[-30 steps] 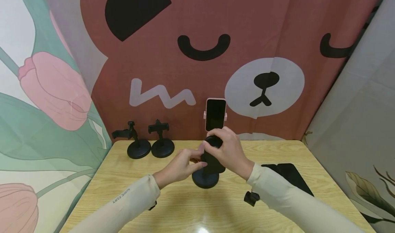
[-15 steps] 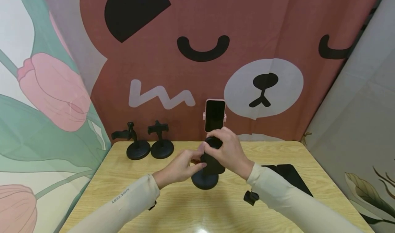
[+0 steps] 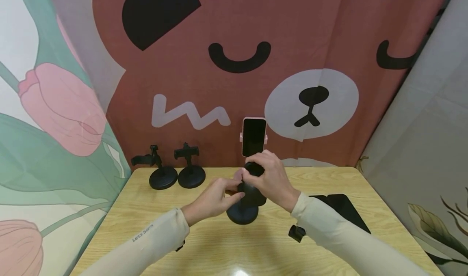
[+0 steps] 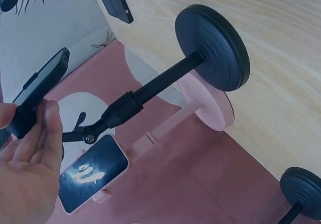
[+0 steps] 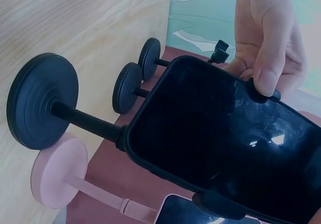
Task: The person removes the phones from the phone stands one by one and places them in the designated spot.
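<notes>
A black phone (image 5: pixel 225 133) sits in the clamp of a black phone stand (image 4: pixel 160 86) in the middle of the table. My left hand (image 3: pixel 213 197) pinches the clamp at the phone's left side, its thumb (image 5: pixel 268 81) pressing on the upper clamp arm in the right wrist view. With thumb and forefinger curled, my right hand (image 3: pixel 274 178) grips the phone's top end in the head view. The screen faces me, tilted back. The stand's round base (image 3: pixel 242 216) rests on the wood, and its upper joint is partly hidden behind the phone and left hand.
Behind stands a pink phone stand (image 4: pixel 173 118) bearing another phone (image 3: pixel 254 137). Two black stands (image 3: pixel 163 176) are at the back left. Flat black devices (image 3: pixel 343 209) lie by my right forearm. Patterned cloth (image 3: pixel 310 36) hangs behind the table (image 3: pixel 208 247).
</notes>
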Available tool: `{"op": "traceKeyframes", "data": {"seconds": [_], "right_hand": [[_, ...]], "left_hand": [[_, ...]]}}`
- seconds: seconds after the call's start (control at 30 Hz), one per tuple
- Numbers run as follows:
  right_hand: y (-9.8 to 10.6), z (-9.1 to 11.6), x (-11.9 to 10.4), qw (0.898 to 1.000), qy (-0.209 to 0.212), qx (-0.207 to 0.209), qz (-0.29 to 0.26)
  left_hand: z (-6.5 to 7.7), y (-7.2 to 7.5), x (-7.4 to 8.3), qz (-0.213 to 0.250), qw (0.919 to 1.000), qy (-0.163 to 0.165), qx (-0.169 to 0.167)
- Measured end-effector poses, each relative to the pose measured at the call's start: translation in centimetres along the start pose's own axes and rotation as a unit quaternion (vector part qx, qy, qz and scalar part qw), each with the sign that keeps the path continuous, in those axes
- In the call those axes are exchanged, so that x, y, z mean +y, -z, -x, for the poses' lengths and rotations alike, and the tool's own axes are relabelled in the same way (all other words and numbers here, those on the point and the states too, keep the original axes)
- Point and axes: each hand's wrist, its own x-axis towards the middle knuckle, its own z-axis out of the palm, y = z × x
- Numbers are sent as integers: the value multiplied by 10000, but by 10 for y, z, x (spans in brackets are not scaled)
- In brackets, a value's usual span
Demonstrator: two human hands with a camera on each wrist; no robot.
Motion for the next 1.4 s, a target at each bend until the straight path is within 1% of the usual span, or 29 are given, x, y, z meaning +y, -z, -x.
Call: {"op": "traceKeyframes", "data": {"seconds": [0.17, 0.43, 0.63, 0.73, 0.9, 1.17, 1.27, 1.4], "right_hand": [[1, 1, 1, 10000, 45, 18, -17], [2, 3, 2, 9999, 61, 6, -88], [1, 3, 3, 9998, 129, 56, -104], [1, 3, 5, 9998, 135, 36, -119], [2, 4, 7, 9997, 149, -7, -191], [5, 6, 11, 9989, 304, 93, -333], [6, 8, 12, 9988, 275, 74, -399], [6, 9, 12, 9987, 209, 57, -456]], "left_hand": [[0, -2, 3, -15, 9998, 23, 178], [0, -6, 4, 62, 9993, -57, 374], [1, -9, 1, 114, 9986, -177, 494], [2, -9, 0, 152, 9984, -183, 504], [3, -9, -1, 197, 9987, -122, 456], [4, -7, -2, 290, 9993, -13, 239], [4, -7, -2, 346, 9992, 42, 173], [4, -7, -4, 411, 9991, -5, 139]]}}
